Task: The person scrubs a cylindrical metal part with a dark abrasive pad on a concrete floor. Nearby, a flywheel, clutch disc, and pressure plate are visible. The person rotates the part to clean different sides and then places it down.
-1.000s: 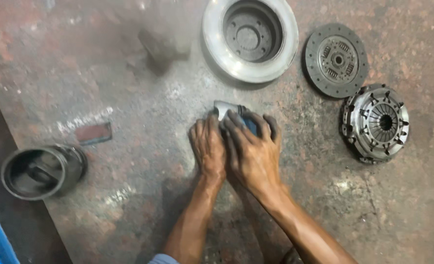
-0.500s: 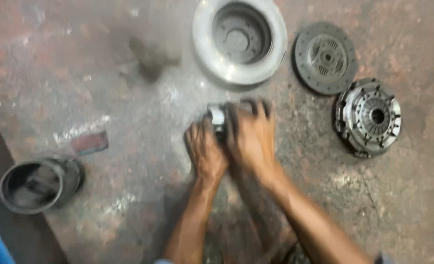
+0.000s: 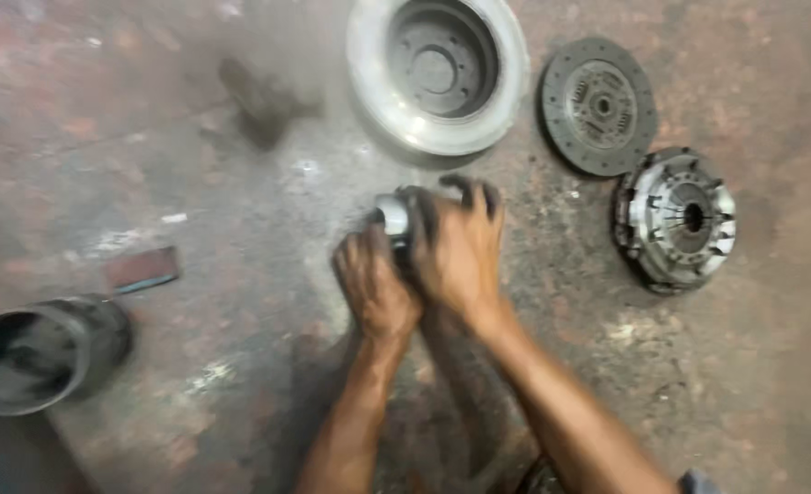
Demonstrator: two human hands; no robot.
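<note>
Brake disc (image 3: 437,73) lies behind the hands; clutch disc (image 3: 598,105) right of it (pressure plate (image 3: 675,220) nearer).

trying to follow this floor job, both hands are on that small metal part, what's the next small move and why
Probably settle the grip first. Both the left hand and right hand cover the small metal part on the floor, so little of it shows. Steadying it seems wise before any move toward the brake disc.

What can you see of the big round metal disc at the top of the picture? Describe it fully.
The brake disc lies flat on the stained concrete floor, above both hands. It looks like pale grey, dusty metal: a broad flat outer ring around a sunken dark hub with bolt holes and a centre bore. Nothing touches it; its top edge is cut off by the frame.
</note>
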